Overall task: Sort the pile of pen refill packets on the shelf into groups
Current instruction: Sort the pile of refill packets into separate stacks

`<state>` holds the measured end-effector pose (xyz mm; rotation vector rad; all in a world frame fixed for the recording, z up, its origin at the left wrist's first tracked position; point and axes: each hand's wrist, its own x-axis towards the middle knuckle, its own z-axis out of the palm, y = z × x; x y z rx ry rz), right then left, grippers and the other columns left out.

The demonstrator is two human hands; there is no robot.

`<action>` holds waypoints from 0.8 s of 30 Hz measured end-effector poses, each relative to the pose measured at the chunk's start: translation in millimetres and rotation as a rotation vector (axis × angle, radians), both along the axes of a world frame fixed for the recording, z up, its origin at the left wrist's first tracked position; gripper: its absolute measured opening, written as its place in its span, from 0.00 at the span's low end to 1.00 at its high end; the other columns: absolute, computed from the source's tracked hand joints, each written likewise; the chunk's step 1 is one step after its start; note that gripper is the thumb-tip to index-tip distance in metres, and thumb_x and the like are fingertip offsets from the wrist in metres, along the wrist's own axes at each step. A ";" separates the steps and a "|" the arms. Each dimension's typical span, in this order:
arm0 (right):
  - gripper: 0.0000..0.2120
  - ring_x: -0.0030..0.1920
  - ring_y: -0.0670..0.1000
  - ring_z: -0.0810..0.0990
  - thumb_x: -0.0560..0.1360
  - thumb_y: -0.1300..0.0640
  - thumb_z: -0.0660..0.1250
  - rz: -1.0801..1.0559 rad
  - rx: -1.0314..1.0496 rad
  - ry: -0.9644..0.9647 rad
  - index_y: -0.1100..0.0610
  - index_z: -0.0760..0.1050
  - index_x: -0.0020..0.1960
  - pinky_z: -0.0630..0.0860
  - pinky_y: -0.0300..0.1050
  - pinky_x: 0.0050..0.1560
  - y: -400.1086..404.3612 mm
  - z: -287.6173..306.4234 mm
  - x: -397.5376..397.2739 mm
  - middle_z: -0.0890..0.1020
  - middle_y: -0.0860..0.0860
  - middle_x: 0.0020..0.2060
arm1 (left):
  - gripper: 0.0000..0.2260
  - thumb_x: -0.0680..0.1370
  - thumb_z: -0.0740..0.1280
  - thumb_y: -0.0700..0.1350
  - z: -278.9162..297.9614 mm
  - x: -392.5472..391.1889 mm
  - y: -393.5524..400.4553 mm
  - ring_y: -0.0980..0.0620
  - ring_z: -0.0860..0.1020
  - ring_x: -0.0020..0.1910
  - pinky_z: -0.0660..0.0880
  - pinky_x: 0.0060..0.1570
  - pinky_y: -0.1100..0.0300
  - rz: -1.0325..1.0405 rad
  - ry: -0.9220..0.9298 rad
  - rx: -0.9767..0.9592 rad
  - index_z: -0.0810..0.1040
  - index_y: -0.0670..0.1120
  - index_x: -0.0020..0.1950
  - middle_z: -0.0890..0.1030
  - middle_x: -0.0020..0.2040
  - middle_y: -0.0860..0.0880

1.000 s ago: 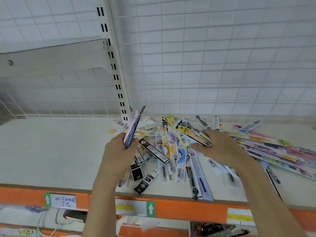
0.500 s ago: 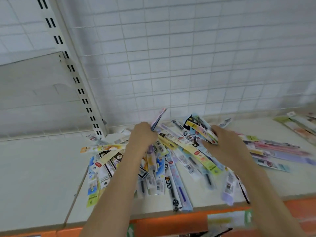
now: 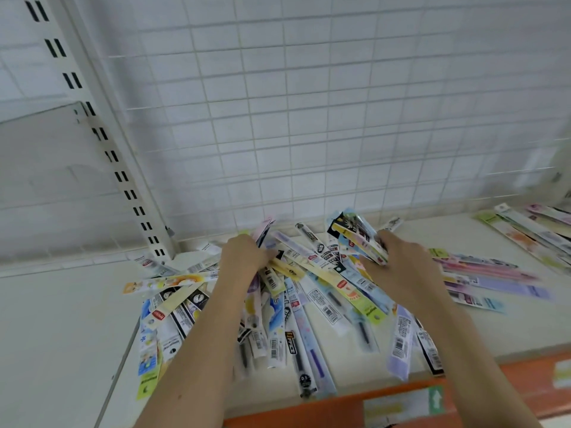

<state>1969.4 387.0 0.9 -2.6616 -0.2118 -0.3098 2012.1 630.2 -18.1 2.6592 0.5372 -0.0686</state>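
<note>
We look down at a cream-white metal shelf (image 3: 61,319) with an orange front edge (image 3: 340,406), backed by a white wire grid panel (image 3: 309,118) and a slotted white upright post (image 3: 102,140) at the left. A loose, fanned-out pile of long, narrow, colourful plastic pen refill packets (image 3: 309,304) lies across the middle of the shelf, some ends reaching over the front edge. Our left hand (image 3: 244,257) sits at the back of the pile, fingers curled round a thin bundle of pink and pale packets (image 3: 264,231) that stands up on edge above the knuckles. Our right hand (image 3: 401,270) is just to the right of it, gripping a thicker bunch of blue, yellow and black packets (image 3: 355,233) held tilted up and toward the grid. Both forearms reach in from the bottom of the view and cover part of the pile. Near the right hand, a flat row of pink and lilac packets (image 3: 488,273) lies side by side on the shelf, and well apart at the far right a further row of pale green and white packets (image 3: 531,236) lies near the grid. A white label with a green arrow (image 3: 401,406) sits on the orange edge.
</note>
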 end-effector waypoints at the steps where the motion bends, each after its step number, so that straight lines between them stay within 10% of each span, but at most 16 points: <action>1: 0.13 0.40 0.57 0.79 0.75 0.48 0.65 0.004 -0.003 0.003 0.54 0.71 0.55 0.78 0.49 0.39 0.8 0.6 0.0 0.77 0.51 0.35 | 0.19 0.73 0.68 0.56 -1.3 -0.2 -1.0 0.46 0.76 0.38 0.69 0.33 0.60 0.007 0.004 -0.009 0.68 0.44 0.33 0.72 0.32 0.48; 6: 0.12 0.38 0.56 0.78 0.76 0.48 0.65 0.003 -0.011 0.006 0.54 0.71 0.54 0.75 0.47 0.37 -2.3 1.9 0.1 0.76 0.50 0.34 | 0.13 0.76 0.64 0.52 3.3 0.1 -3.3 0.44 0.80 0.45 0.73 0.39 0.58 -0.005 0.041 -0.001 0.76 0.42 0.43 0.79 0.39 0.44; 14: 0.11 0.34 0.53 0.74 0.76 0.51 0.64 -0.011 -0.032 -0.047 0.54 0.70 0.56 0.69 0.43 0.31 -6.3 -0.3 -4.5 0.75 0.49 0.34 | 0.08 0.74 0.61 0.38 25.5 -18.5 9.0 0.50 0.67 0.24 0.63 0.24 0.63 0.042 0.019 -0.196 0.68 0.41 0.34 0.70 0.28 0.46; 24: 0.07 0.36 0.55 0.72 0.77 0.56 0.62 0.036 0.007 -0.099 0.56 0.70 0.55 0.65 0.44 0.32 -21.3 4.2 4.1 0.74 0.50 0.36 | 0.11 0.78 0.62 0.50 56.5 -66.8 -38.7 0.49 0.72 0.33 0.66 0.33 0.59 -0.056 -0.252 -0.453 0.74 0.41 0.45 0.76 0.36 0.45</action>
